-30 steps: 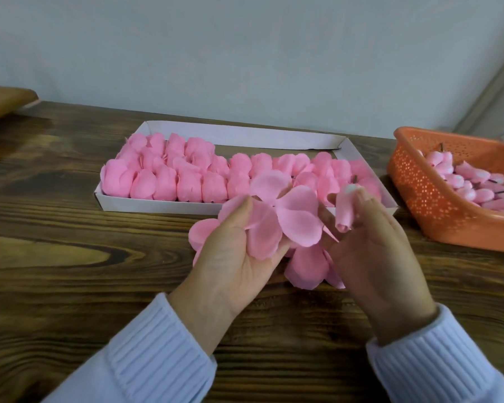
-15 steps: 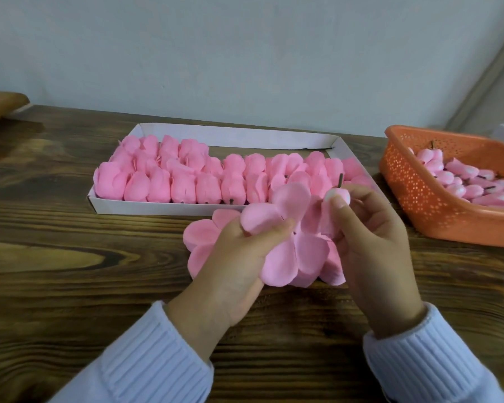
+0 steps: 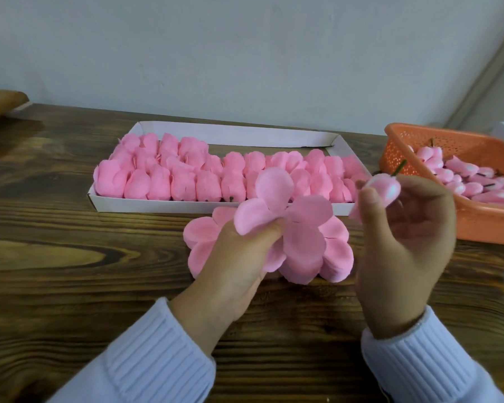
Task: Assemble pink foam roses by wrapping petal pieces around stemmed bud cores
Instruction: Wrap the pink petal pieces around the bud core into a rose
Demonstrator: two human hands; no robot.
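My left hand [image 3: 239, 263] pinches a pink flower-shaped petal piece [image 3: 277, 210] by its centre, lifted above a stack of petal pieces [image 3: 332, 257] lying on the wooden table. My right hand [image 3: 402, 245] holds a pale pink bud core [image 3: 386, 189] between thumb and fingers; its green stem [image 3: 400, 167] points up and away. The bud sits a short way right of the lifted petal piece, apart from it.
A white cardboard tray [image 3: 163, 205] behind the hands holds rows of finished pink roses [image 3: 187, 175]. An orange perforated basket [image 3: 486, 225] at the right holds several bud cores [image 3: 463, 181]. A brown object [image 3: 1, 103] lies at the far left edge.
My left hand has lifted one petal piece off the stack. My right hand has moved right and turned the bud core, opening a gap between bud and petals.
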